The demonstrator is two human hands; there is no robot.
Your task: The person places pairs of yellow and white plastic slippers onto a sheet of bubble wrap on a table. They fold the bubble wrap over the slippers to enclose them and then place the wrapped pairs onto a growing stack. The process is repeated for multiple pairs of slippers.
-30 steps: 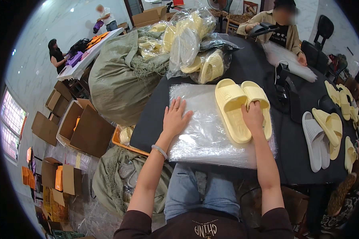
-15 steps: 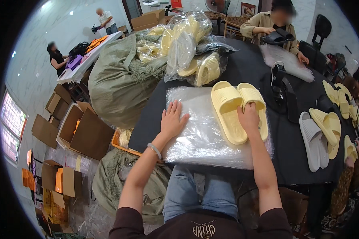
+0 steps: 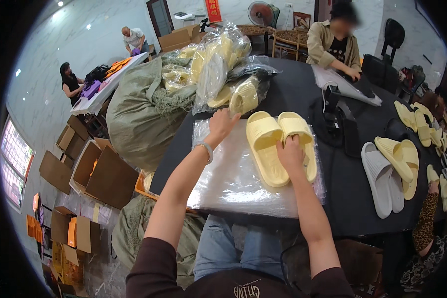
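A pair of pale yellow slide slippers [image 3: 269,149] lies side by side on a stack of clear plastic bags [image 3: 223,181] in front of me. My right hand [image 3: 292,153] grips the right slipper, its fingers reaching under the strap and its thumb at the inner edge. At the far left edge of the bags is my left hand [image 3: 223,124], with the thumb spread from the fingers and nothing seen in it. Just beyond it sits a heap of bagged yellow slippers [image 3: 243,97].
Grey slippers [image 3: 376,174] and more yellow slippers [image 3: 407,161] lie on the black table [image 3: 340,208] to the right. Black slippers [image 3: 340,119] sit nearer the middle. Across the table a co-worker [image 3: 336,47] handles clear bags. A big green sack [image 3: 134,109] stands left.
My left hand has slid from the middle of the bags to their far edge. My right hand stays at the yellow slippers. The co-worker has lowered the black slippers to the bags.
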